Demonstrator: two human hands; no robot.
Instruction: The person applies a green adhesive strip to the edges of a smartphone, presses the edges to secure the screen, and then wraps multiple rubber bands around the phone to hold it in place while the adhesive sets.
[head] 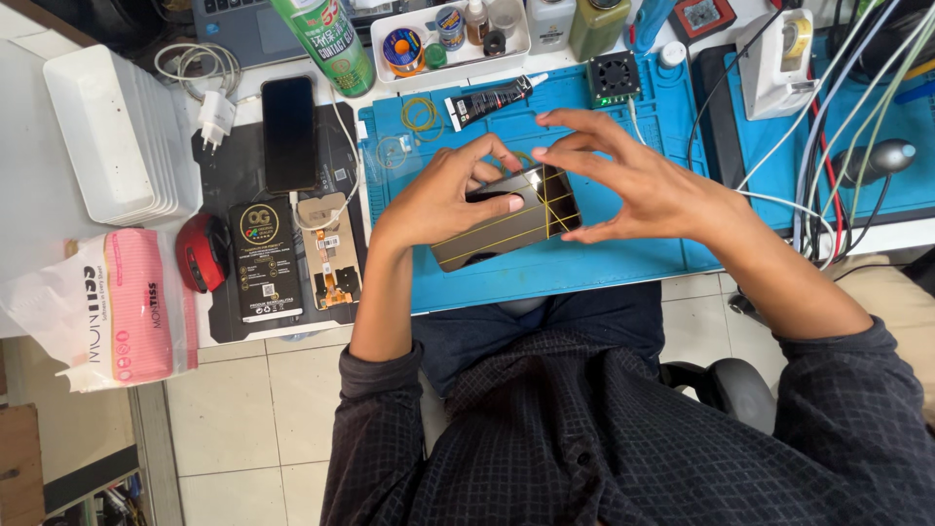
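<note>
seen from above, over a blue work mat [604, 263] on a white bench. left hand [443, 200] curled around the near end of a dark phone [506, 219], thumb pressed flat across its glossy face, fingers tucked behind the upper edge. right hand [633, 180] spread wide over the phone's far end, fingertips arched, thumb and forefinger pinching at the top corner, other fingers fanned loose above. phone held tilted just above the mat, at the mat's middle, wrapped in thin yellow rubber bands [545, 200] crossing its right half in straight lines. possibly one band pinched by the right fingertips, though too fine to tell for sure.

loose yellow bands [421, 114] lying on the mat's upper left corner, just beside a black glue tube [490, 99] with a white nozzle. small black fan unit [614, 78] at the mat's top edge. green spray can [326, 39] upright behind the mat, near a white tray of small bottles [450, 34]. to the left, a second dark phone [288, 131] lying face up on a black pad, white charger [216, 115] beside it, black flat box [264, 258] and a phone part on card [329, 251] below it. red round object [203, 251] at the pad's left edge. pink tissue pack [117, 307] at the bench's left corner, stack of white trays [122, 131] above it. bundle of coloured cables [838, 146] trailing at far right.
</note>
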